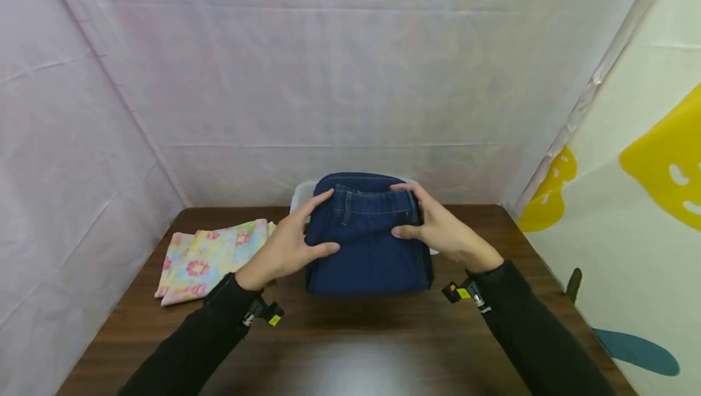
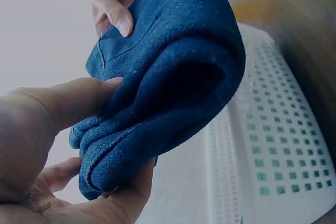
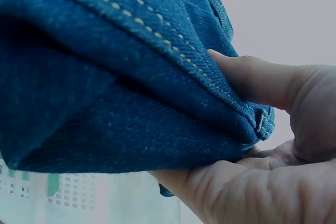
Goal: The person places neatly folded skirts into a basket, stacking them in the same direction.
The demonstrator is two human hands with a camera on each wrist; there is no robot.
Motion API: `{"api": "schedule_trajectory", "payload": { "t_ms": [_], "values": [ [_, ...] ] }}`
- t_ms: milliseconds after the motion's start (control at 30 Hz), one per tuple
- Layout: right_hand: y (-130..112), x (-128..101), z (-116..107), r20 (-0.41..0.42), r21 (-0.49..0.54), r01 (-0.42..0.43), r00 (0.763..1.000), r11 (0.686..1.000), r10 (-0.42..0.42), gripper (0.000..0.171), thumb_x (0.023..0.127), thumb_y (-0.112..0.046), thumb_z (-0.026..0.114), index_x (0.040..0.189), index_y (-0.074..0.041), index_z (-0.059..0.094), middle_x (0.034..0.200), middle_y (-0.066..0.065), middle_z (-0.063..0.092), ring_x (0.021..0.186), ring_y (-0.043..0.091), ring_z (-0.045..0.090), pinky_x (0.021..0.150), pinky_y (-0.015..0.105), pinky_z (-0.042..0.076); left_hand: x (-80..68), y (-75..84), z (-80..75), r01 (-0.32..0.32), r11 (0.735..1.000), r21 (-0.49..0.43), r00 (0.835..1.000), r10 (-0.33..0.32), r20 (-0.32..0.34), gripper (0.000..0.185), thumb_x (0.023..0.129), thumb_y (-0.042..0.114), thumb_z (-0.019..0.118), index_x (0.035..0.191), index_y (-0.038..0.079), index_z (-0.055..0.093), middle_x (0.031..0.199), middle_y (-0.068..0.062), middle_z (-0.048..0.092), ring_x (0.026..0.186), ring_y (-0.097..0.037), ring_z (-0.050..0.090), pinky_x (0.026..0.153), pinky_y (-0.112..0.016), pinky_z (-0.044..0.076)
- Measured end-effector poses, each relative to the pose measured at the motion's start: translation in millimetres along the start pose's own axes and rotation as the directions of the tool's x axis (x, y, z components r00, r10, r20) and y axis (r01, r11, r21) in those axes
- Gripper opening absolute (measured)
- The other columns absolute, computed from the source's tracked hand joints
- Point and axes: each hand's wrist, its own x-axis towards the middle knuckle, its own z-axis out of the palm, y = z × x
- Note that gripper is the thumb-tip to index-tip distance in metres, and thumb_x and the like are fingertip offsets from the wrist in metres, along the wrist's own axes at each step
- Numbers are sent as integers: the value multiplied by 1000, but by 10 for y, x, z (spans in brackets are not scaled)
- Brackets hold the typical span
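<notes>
A folded pair of dark blue jeans [image 1: 368,256] is held up between both hands, its waistband with belt loops at the top. My left hand [image 1: 290,244] grips the left side, thumb on the front and fingers behind, as the left wrist view shows around the thick folded denim [image 2: 173,77]. On the other side my right hand [image 1: 440,225] grips the same bundle, thumb on the front face; in the right wrist view its fingers lie beneath the stitched denim [image 3: 131,114]. Behind the jeans a white perforated basket [image 2: 283,140] is mostly hidden in the head view.
Folded cloth [image 1: 210,262] with a pastel floral print lies at the left of the brown wooden table [image 1: 350,347]. White curtain walls [image 1: 350,79] stand behind and at the left. Yellow shapes [image 1: 547,192] decorate the right wall.
</notes>
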Motion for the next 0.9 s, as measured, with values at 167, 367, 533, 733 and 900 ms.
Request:
{"api": "schedule_trajectory", "payload": {
  "t_ms": [167, 367, 533, 733, 900],
  "values": [
    [-47, 226, -92, -8, 66, -50, 999, 997, 51, 90, 109, -6, 83, 180, -31, 34, 198, 10, -4, 184, 45, 8, 141, 75, 31, 205, -68, -73, 3, 1000, 8, 1000, -3, -6, 103, 106, 28, 90, 187, 33, 27, 194, -16, 27, 165, -53, 52, 125, -68, 57],
    [-58, 463, -182, -3, 97, -75, 997, 992, 76, 91, 111, -2, 75, 182, -29, 25, 197, 11, -11, 183, 45, 11, 143, 70, 31, 459, -144, -138, 26, 1000, -10, 1000, -26, -3, 100, 107, 27, 89, 187, 32, 28, 195, -16, 25, 167, -55, 47, 127, -70, 53],
    [-64, 655, -232, 8, 99, -89, 996, 991, 89, 89, 113, 2, 68, 183, -27, 20, 196, 14, -17, 182, 49, 14, 142, 69, 33, 640, -194, -164, 39, 999, 2, 999, -39, 1, 98, 109, 23, 86, 187, 29, 28, 195, -16, 24, 173, -54, 37, 134, -72, 46],
    [-3, 812, -244, 27, 43, -76, 997, 996, 75, 87, 114, 3, 67, 183, -22, 22, 197, 13, -17, 185, 46, 1, 144, 71, 28, 777, -247, -160, 95, 996, 0, 995, -95, 37, 97, 110, 18, 85, 187, 29, 28, 196, -14, 21, 179, -49, 28, 140, -70, 39],
    [64, 940, -222, 34, 51, -83, 996, 995, 81, 89, 112, 7, 69, 183, -17, 22, 197, 15, -16, 185, 44, -3, 145, 70, 26, 880, -329, -152, 116, 993, 14, 991, -117, 58, 97, 109, 14, 86, 187, 31, 30, 196, -14, 22, 180, -47, 26, 140, -71, 37]
  ]
}}
